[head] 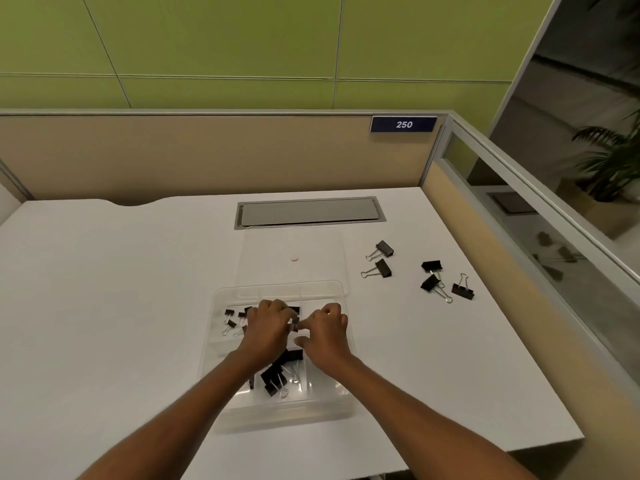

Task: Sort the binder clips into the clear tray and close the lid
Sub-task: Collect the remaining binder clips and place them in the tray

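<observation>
Left hand [268,322], right hand [325,327] together over clear tray [221,293], pinching 1 small clip [295,327]. 5 loose binder clips [382,268] toward desk [104,271] right edge, nearer right hand.

The tray [221,375] sits on the desk [104,289] right before me, with its lid [311,244] lying flat behind it and the cable hatch [308,211] behind that, near the partition [207,150]. My left hand [268,323] and right hand [325,327] meet over the tray's far side, pinching a single clip [295,324] between them; small binder clips [229,320] lie in the compartment to their left and larger binder clips [277,379] in the one nearer me. Right of the lid, two loose clips [381,259] lie on the desk, and three further clips [441,280] lie farther right, near its edge.
</observation>
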Motion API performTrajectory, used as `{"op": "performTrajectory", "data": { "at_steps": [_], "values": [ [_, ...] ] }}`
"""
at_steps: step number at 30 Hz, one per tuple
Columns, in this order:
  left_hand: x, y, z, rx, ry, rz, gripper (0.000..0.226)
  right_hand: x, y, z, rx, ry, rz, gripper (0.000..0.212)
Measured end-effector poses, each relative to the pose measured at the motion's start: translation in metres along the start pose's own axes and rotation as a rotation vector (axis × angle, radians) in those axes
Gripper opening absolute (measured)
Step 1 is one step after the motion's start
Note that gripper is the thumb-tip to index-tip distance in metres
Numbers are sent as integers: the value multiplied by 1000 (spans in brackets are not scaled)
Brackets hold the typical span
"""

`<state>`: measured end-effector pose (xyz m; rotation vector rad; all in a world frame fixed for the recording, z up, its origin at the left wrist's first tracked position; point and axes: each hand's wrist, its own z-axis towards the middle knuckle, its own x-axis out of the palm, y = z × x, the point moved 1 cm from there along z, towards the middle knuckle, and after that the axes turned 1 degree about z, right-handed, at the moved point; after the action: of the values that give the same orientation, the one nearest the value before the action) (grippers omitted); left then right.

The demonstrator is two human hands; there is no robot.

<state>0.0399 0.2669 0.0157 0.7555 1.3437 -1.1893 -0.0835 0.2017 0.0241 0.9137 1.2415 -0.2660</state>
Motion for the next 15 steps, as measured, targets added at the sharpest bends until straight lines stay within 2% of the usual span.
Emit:
{"op": "performTrajectory", "data": {
  "at_steps": [15],
  "values": [
    [18, -72, 86, 123, 4, -96, 31, -49, -85, 20, 183, -189, 115, 31]
  ]
}}
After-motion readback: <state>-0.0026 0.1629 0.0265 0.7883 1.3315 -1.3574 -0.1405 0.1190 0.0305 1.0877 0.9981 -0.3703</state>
